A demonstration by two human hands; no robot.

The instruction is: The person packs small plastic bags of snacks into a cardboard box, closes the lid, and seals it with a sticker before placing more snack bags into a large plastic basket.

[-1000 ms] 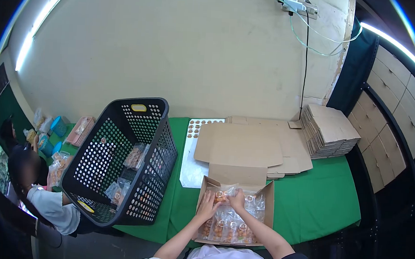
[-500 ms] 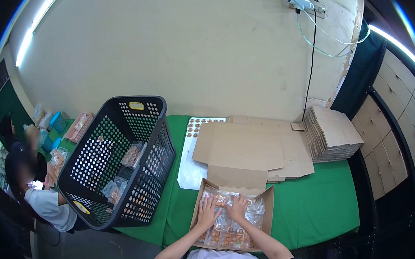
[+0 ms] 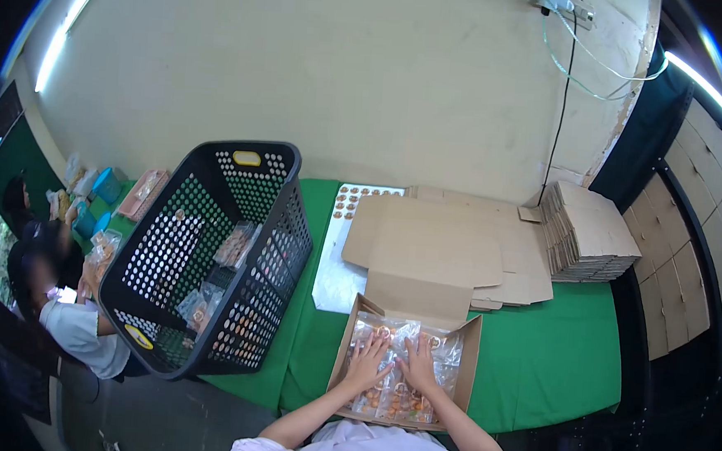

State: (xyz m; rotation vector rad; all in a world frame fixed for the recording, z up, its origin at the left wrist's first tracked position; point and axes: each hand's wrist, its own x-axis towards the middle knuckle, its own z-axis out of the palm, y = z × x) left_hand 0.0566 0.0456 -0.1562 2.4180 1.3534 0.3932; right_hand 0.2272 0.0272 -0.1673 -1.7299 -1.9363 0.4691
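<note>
An open cardboard box (image 3: 466,366) stands at the table's front edge, its lid folded back away from me. Clear packets (image 3: 400,401) of orange-brown pieces with round stickers fill it. My left hand (image 3: 365,366) lies flat on the packets in the left half, fingers spread. Beside it, my right hand (image 3: 420,368) rests palm down on packets right of the middle, its fingers apart. Neither hand grips anything. The packets beneath my palms are hidden.
Left of the box stands a tall dark basket (image 3: 264,261) with several packets inside. Behind lie flattened cardboard (image 3: 435,238), a sticker sheet (image 3: 338,257) and a cardboard stack (image 3: 588,235) on a green-covered table (image 3: 551,353). People (image 3: 82,332) are at far left.
The view has shifted slightly. My right hand has turned and flattened, its fingers now stretched forward over the packets. My left hand still lies on the packets.
</note>
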